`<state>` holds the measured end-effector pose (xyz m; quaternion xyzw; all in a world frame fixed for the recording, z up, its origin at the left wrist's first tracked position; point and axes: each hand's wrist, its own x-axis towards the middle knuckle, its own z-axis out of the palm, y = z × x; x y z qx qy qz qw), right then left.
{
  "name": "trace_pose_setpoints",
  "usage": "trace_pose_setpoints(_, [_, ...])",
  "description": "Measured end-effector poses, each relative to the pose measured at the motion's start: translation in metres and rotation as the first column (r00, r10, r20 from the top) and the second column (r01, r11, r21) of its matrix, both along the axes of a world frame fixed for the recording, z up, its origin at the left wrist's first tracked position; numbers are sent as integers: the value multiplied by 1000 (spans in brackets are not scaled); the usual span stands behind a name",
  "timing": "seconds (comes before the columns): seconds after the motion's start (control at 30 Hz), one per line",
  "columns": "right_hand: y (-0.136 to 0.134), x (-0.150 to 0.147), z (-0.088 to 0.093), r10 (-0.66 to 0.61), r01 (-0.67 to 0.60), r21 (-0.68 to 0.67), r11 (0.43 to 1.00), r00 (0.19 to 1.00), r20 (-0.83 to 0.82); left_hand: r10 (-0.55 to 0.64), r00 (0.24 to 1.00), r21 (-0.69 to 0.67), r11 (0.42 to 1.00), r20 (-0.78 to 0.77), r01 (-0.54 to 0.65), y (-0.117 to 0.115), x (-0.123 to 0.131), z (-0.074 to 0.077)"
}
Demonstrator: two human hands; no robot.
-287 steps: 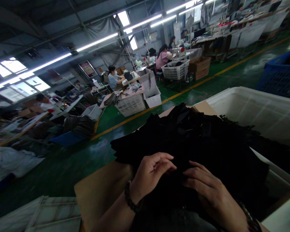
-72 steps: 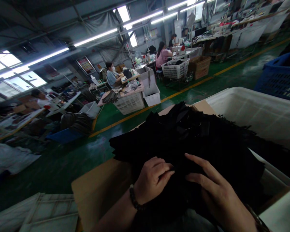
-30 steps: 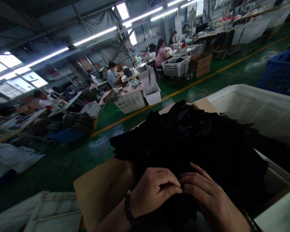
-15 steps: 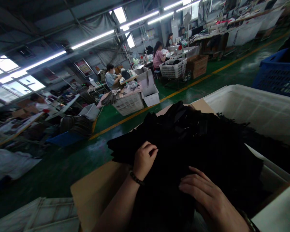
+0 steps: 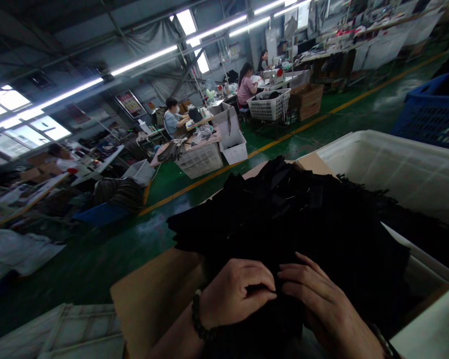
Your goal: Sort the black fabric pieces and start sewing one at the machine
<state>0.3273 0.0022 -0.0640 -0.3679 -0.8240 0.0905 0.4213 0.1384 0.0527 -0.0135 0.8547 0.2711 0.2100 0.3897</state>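
Note:
A big heap of black fabric pieces (image 5: 295, 219) lies on a brown cardboard sheet (image 5: 153, 294) in front of me. My left hand (image 5: 234, 294), with a dark bead bracelet on the wrist, is curled and pinches the near edge of the black fabric. My right hand (image 5: 322, 304) lies right beside it, fingertips meeting the left hand's and pressed on the same fabric. What the fingers grip is dark and hard to separate from the heap.
A large white plastic bin (image 5: 392, 169) stands at the right behind the heap, a blue crate (image 5: 430, 114) beyond it. A white crate lid (image 5: 67, 334) lies at lower left. Across the green floor, several people sit at sewing tables with white baskets (image 5: 267, 107).
Half a second ago my left hand reached out onto the heap's left side. It has come back toward me and now meets the right hand at the near edge.

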Motion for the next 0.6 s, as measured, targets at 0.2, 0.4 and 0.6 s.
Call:
trace_pose_setpoints(0.2, [-1, 1, 0, -2, 2, 16, 1000, 1000, 22, 96, 995, -126, 987, 5, -95, 3, 1, -5])
trace_pose_setpoints(0.4, [-1, 1, 4, -25, 25, 45, 999, 1000, 10, 186, 979, -157, 968, -84, -197, 6, 4, -16])
trace_pose_setpoints(0.6, [-3, 1, 3, -28, 27, 53, 998, 999, 17, 252, 965, -132, 957, -71, -260, 7, 7, -16])
